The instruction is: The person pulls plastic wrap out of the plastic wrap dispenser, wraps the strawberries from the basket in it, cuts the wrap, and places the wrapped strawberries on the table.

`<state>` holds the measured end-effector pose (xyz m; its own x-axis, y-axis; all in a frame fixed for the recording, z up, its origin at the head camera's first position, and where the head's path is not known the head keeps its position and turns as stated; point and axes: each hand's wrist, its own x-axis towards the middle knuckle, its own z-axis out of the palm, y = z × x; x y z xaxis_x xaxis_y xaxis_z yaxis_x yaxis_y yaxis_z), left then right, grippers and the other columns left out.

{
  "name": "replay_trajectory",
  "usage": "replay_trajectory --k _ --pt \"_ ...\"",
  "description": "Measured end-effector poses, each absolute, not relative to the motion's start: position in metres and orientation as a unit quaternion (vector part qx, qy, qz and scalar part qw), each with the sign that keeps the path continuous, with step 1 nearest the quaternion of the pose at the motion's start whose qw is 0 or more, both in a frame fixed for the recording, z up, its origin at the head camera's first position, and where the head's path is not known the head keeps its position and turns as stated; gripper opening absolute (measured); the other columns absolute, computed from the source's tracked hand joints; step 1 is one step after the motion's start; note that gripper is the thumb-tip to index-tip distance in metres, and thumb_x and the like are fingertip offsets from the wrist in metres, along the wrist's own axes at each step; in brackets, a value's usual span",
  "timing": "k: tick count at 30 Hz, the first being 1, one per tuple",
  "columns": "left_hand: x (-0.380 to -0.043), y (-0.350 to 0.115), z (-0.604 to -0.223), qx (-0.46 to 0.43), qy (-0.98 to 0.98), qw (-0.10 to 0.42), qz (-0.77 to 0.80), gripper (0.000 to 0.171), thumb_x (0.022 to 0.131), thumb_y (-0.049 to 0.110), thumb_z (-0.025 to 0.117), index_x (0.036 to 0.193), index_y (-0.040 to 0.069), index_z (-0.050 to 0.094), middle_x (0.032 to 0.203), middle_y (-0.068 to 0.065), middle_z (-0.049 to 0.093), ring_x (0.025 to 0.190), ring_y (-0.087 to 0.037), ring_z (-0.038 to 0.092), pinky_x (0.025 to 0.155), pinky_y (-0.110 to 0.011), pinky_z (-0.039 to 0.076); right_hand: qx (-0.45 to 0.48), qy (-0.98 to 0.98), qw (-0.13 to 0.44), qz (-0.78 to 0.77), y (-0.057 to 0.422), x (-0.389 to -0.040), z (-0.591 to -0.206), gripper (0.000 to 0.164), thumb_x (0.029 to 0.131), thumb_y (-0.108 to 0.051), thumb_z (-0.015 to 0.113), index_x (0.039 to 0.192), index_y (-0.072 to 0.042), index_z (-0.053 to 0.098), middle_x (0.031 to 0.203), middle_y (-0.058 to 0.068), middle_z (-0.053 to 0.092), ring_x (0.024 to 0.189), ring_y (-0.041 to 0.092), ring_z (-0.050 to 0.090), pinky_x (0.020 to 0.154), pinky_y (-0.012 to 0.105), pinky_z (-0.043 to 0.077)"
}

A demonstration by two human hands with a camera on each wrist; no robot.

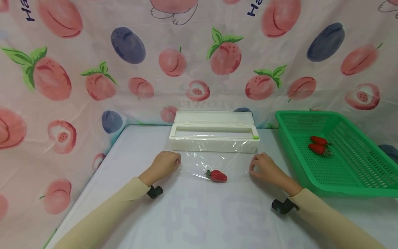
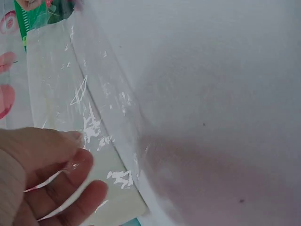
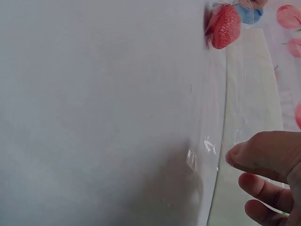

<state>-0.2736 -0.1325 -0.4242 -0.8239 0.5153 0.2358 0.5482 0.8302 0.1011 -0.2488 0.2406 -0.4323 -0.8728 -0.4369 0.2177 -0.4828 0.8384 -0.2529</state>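
Clear plastic wrap (image 1: pixel 199 160) stretches forward from a white wrap dispenser (image 1: pixel 214 146), its lid raised at the back. My left hand (image 1: pixel 164 165) pinches the wrap's left side between thumb and fingers, close over the table. At the opposite side, my right hand (image 1: pixel 265 169) holds the wrap with bent fingers; in the right wrist view the thumb (image 3: pixel 261 155) covers part of the grip. Between the hands, a red strawberry (image 1: pixel 218 176) with a green leafy top lies on its side at the film's front edge, partly overlapped by it.
A green plastic basket (image 1: pixel 296 166) stands at the right, beyond my right hand. Two strawberries (image 1: pixel 318 145) lie in it. The table has a white cover (image 1: pixel 199 221), and a fruit-print cloth (image 1: pixel 174 93) hangs behind and to the left. A small black camera is on each wrist.
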Motion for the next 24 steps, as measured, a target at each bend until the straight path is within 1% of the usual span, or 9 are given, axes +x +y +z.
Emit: replay_trajectory --k 3,7,12,15,19,21,22,24 --pt "-0.277 -0.131 -0.431 -0.269 -0.959 0.073 -0.054 0.008 0.080 0.007 0.066 0.074 0.012 0.065 0.069 0.001 0.067 0.065 -0.015 0.060 0.071 -0.036 0.048 0.235 -0.961 0.063 0.133 0.238 -0.254 -0.438 0.011 0.072 -0.005 0.071 0.065 -0.013 0.066 0.077 0.002 0.056 0.078 0.020 0.047 0.066 0.033 0.037" --pt "-0.280 -0.129 -0.440 -0.266 -0.963 0.038 -0.026 0.011 0.081 0.007 0.065 0.072 0.013 0.063 0.069 0.002 0.067 0.066 -0.015 0.060 0.072 -0.038 0.047 0.240 -0.963 0.050 0.109 0.235 -0.255 -0.443 0.014 0.072 -0.006 0.071 0.063 -0.014 0.064 0.075 0.000 0.055 0.076 0.018 0.046 0.063 0.031 0.036" --pt "-0.280 -0.130 -0.441 -0.281 -0.959 0.029 -0.038 0.011 0.081 0.006 0.064 0.073 0.013 0.061 0.067 0.002 0.065 0.065 -0.015 0.058 0.072 -0.038 0.047 0.243 -0.963 0.058 0.102 0.234 -0.253 -0.444 0.018 0.070 -0.007 0.072 0.060 -0.016 0.060 0.073 -0.001 0.053 0.075 0.018 0.045 0.063 0.031 0.035" --pt "-0.280 -0.133 -0.439 -0.281 -0.958 0.017 -0.060 0.008 0.082 0.008 0.063 0.077 0.014 0.064 0.072 0.002 0.066 0.069 -0.014 0.060 0.072 -0.037 0.048 0.246 -0.962 0.065 0.101 0.234 -0.253 -0.445 0.019 0.069 -0.007 0.073 0.059 -0.017 0.059 0.072 -0.002 0.052 0.074 0.017 0.045 0.063 0.030 0.034" --pt "-0.279 -0.139 -0.432 -0.258 -0.961 -0.027 -0.100 0.006 0.086 0.013 0.062 0.089 0.014 0.066 0.082 0.002 0.065 0.076 -0.014 0.059 0.074 -0.033 0.048 0.240 -0.963 0.057 0.105 0.237 -0.254 -0.444 0.018 0.069 -0.008 0.073 0.061 -0.017 0.060 0.071 -0.002 0.053 0.073 0.017 0.044 0.062 0.029 0.033" --pt "-0.277 -0.140 -0.427 -0.250 -0.963 -0.023 -0.099 0.009 0.087 0.016 0.062 0.095 0.013 0.065 0.085 0.000 0.064 0.079 -0.015 0.059 0.074 -0.035 0.048 0.232 -0.965 0.055 0.111 0.238 -0.253 -0.443 0.017 0.070 -0.007 0.073 0.063 -0.017 0.061 0.071 -0.003 0.054 0.073 0.017 0.045 0.062 0.029 0.033" --pt "-0.275 -0.139 -0.424 -0.249 -0.964 -0.009 -0.094 0.010 0.088 0.017 0.063 0.097 0.013 0.065 0.087 -0.001 0.063 0.080 -0.017 0.060 0.075 -0.036 0.048 0.229 -0.965 0.058 0.115 0.238 -0.253 -0.441 0.016 0.070 -0.006 0.072 0.065 -0.017 0.062 0.072 -0.002 0.054 0.072 0.017 0.045 0.062 0.029 0.034" --pt "-0.270 -0.133 -0.417 -0.260 -0.962 0.035 -0.077 0.015 0.086 0.017 0.066 0.099 0.011 0.065 0.089 -0.004 0.062 0.084 -0.021 0.061 0.078 -0.039 0.049 0.224 -0.963 0.067 0.132 0.236 -0.252 -0.437 0.014 0.072 -0.003 0.071 0.069 -0.015 0.063 0.074 -0.002 0.057 0.074 0.017 0.047 0.064 0.030 0.036"
